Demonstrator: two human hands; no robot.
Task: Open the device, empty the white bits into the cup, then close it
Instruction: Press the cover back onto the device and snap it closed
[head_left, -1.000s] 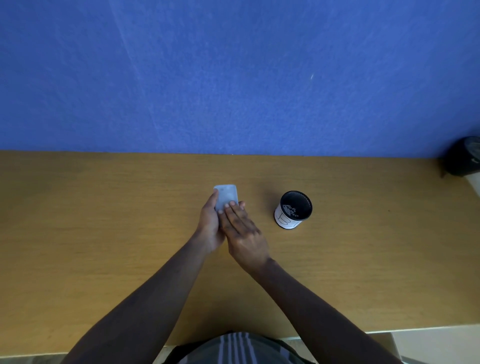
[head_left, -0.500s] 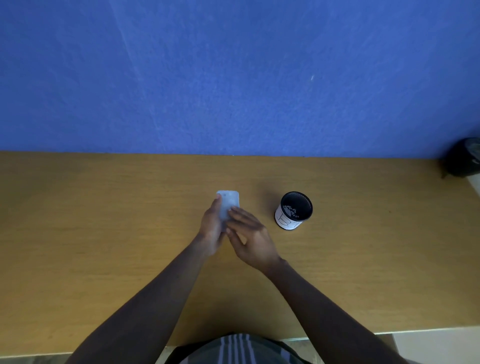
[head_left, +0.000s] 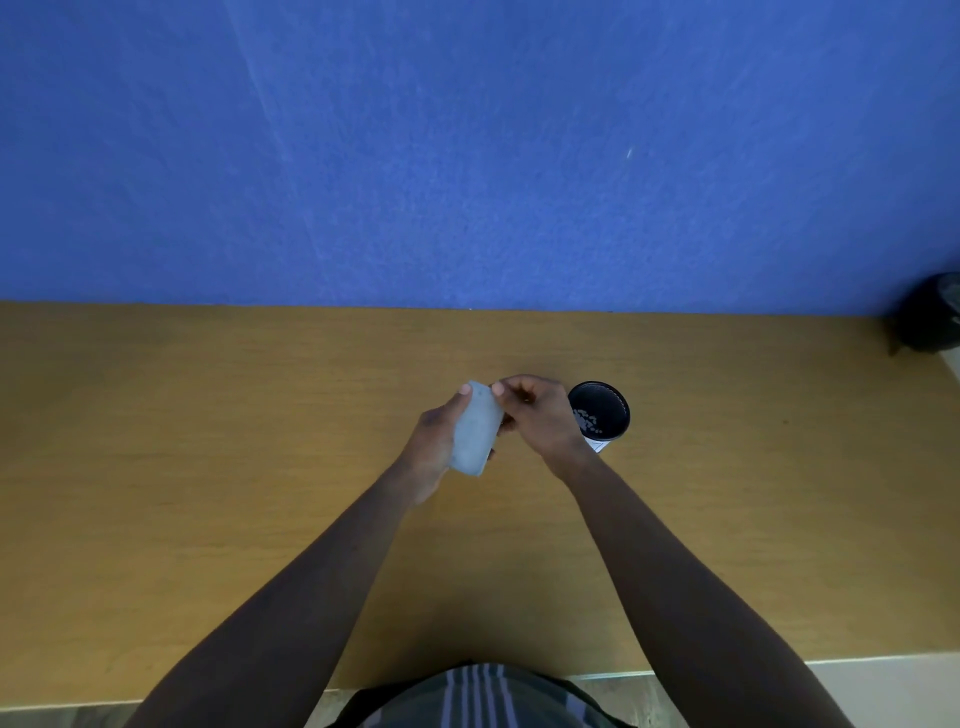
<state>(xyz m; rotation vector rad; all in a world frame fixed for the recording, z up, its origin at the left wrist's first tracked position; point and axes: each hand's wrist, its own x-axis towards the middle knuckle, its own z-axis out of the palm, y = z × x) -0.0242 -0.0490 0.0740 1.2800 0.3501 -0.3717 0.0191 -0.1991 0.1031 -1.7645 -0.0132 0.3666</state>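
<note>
A pale grey, flat rectangular device (head_left: 475, 430) is held above the wooden table (head_left: 208, 441), tilted with its far end leaning right. My left hand (head_left: 434, 441) grips it from the left side and underneath. My right hand (head_left: 537, 418) is curled, its fingertips touching the device's upper right corner. Whether the device is open I cannot tell. Just right of my right hand stands a cup (head_left: 602, 413) with a black inside and white outer wall. Some white bits (head_left: 587, 420) lie inside it.
A blue wall rises behind the table. A dark round object (head_left: 930, 319) sits at the far right edge of the table. The table's near edge runs close to my torso.
The device has been lifted off the table and tilted. My right hand went from lying flat over it to pinching its upper corner, and both hands have risen closer to the cup.
</note>
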